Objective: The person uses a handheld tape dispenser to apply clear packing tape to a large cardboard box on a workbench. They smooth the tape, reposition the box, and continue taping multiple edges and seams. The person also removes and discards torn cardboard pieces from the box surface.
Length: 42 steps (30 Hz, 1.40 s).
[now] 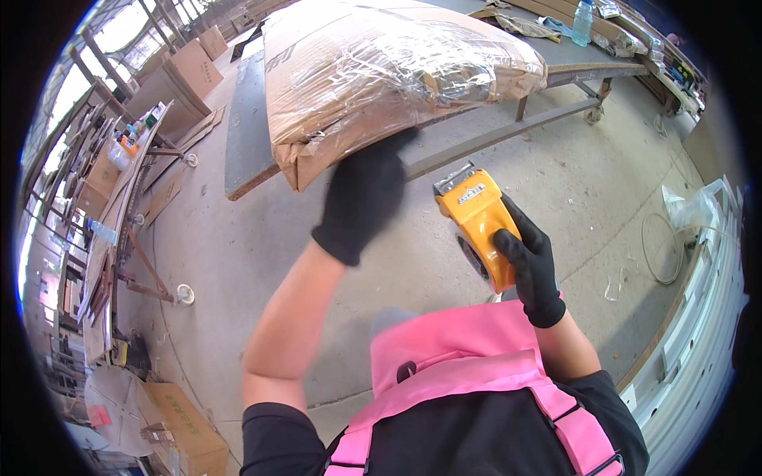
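A large cardboard package (333, 77), bound in shiny clear tape or film, lies on a dark-topped workbench (249, 143) and reaches past its near edge. My left hand (366, 193), in a black glove and blurred, is at the package's near lower edge. Its fingertips are dark and unclear there, so any grip is hidden. My right hand (530, 259), also gloved in black, holds a yellow-orange tape dispenser (481, 217) with a metal cutter end pointing up towards the package. Part of a dark roll (472, 257) shows at the dispenser's left side.
A clear plastic bottle (582, 24) stands at the bench's far end beside cloths. Left is a wheeled table (110, 238) with a carton and bottles. White profiles (690, 345) lie stacked at right, near a hose (646, 250). A carton (184, 425) sits lower left.
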Tool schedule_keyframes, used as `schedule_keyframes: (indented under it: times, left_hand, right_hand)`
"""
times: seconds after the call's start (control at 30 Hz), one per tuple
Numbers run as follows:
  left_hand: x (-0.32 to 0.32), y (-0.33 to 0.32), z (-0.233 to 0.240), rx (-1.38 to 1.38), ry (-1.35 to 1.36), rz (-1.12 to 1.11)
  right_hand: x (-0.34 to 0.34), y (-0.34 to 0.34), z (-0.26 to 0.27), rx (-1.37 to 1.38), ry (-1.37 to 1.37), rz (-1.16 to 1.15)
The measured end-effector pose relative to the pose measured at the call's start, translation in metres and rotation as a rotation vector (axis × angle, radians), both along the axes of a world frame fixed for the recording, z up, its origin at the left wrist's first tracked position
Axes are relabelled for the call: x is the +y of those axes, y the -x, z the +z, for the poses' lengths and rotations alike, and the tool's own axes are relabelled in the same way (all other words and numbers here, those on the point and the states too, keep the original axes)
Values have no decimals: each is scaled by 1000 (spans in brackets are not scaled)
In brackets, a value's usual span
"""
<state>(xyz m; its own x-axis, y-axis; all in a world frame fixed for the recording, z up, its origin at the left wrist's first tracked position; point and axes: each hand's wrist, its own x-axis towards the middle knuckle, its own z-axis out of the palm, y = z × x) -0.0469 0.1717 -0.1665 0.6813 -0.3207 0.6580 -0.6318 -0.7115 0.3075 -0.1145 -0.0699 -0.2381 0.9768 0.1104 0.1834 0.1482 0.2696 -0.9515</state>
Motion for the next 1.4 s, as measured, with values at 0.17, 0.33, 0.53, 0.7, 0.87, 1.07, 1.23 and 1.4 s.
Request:
schedule_keyframes:
  times: [0.17, 0.33, 0.53, 0.7, 0.87, 1.07, 1.23, 1.4]
  left_hand:
    - [37, -10, -30, -139, 828, 226]
    - [20, 49, -23, 639, 691, -377]
    - [21, 84, 53, 824, 610, -554]
    - [35, 23, 102, -512, 10, 101]
    - [71, -59, 133, -399, -316, 663]
    - [76, -1, 109, -83, -251, -43]
    - [25, 22, 96, -198, -452, 251]
    - [1, 13, 93, -221, -625, 526]
  right_hand:
    - [0, 2, -4, 28, -33, -89]
    - [5, 13, 6, -462, 437, 8]
    - [16, 21, 34, -1078, 633, -6]
    - [33, 33, 49, -502, 398, 62]
    - [38, 33, 30, -337, 214, 104]
    - [41, 21, 13, -183, 57, 198]
    - [71, -57, 20, -228, 306, 185]
    - [75, -94, 8, -549, 1329, -26]
